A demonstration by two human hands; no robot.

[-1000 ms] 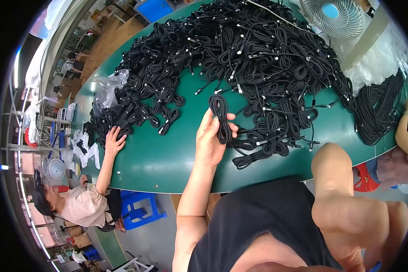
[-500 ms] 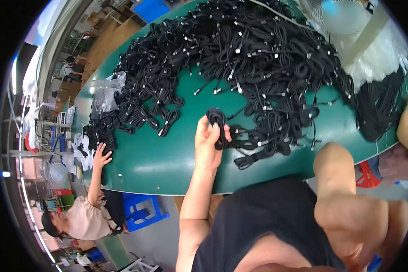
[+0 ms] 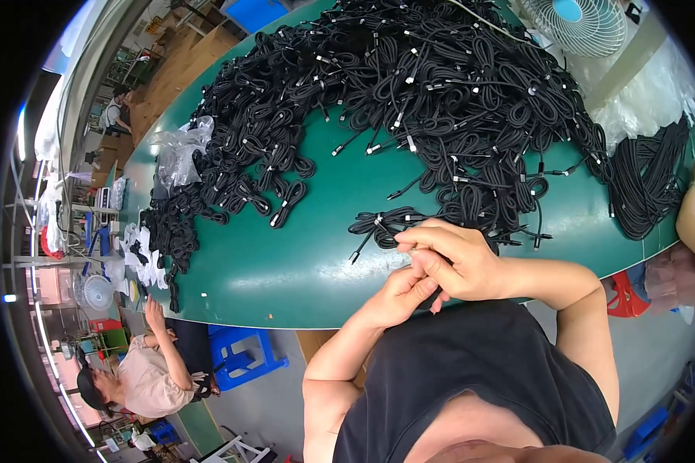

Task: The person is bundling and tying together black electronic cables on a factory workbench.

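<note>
My left hand (image 3: 404,295) and my right hand (image 3: 463,261) are pressed together just above the near table edge, in front of my body. Between them is a coiled black cable (image 3: 430,299), of which only a small dark part shows; the fingers hide the rest. My left fingers are closed round it, and the right fingers curl over the left thumb from above. Just beyond the hands, a bundled black cable (image 3: 378,222) with a pale tie at its middle lies on the green table (image 3: 286,266).
A large heap of black cables (image 3: 440,85) with pale connectors spreads across the far side. Clear plastic bags (image 3: 184,158) lie at left. A fan (image 3: 583,23) stands at far right, beside long black cables (image 3: 647,181). A co-worker (image 3: 150,374) sits at left; another person's arm (image 3: 693,212) shows at right.
My left hand has come back toward my body with the cable. My right arm has swung in from the right, and its hand now meets the left. The left co-worker's hand has lifted off the table.
</note>
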